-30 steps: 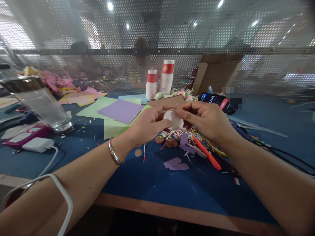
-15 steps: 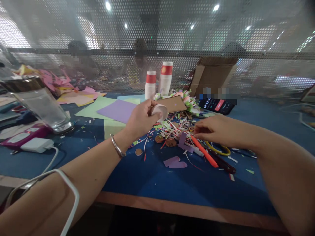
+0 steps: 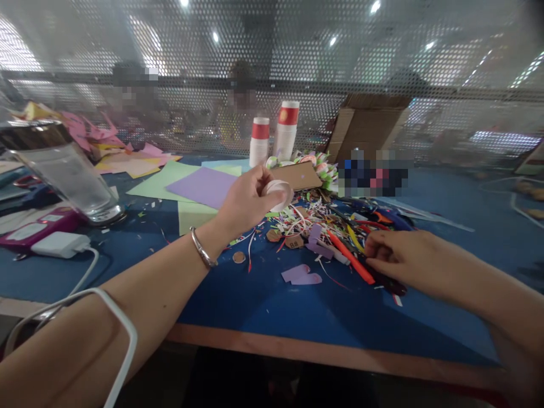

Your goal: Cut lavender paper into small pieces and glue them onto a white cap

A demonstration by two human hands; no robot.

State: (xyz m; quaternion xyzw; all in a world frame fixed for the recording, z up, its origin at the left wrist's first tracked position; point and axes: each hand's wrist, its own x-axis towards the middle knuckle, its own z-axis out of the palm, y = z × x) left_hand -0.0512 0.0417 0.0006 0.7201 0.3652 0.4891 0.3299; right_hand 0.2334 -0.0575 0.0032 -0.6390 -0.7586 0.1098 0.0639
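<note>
My left hand (image 3: 250, 195) is closed on a shallow white round piece (image 3: 278, 194) with a rim, like the cut-off base of a paper cup, held above the table's middle. At the right of a scrap pile, my right hand (image 3: 385, 255) has its fingers curled over a tool with a yellow loop handle (image 3: 355, 238). Most of that handle is hidden beneath the fingers. Beside them lie an orange-red pen-like stick (image 3: 351, 258) and a dark maroon handle (image 3: 395, 286). Purple paper strips (image 3: 301, 275) rest nearer the front edge.
Paper scraps (image 3: 304, 221) cover the centre. Behind them are a brown cardboard piece (image 3: 300, 177), stacked paper cups (image 3: 287, 133) and a cardboard box (image 3: 369, 127). Coloured sheets (image 3: 202, 186), a glass jar (image 3: 80, 175) and a white charger (image 3: 63, 245) stand left. More tools (image 3: 386, 218) lie right.
My right hand has moved right and toward me, from above the scraps onto the yellow handle. The left hand keeps the white piece, now turned slightly. The phone's screen is now blurred out.
</note>
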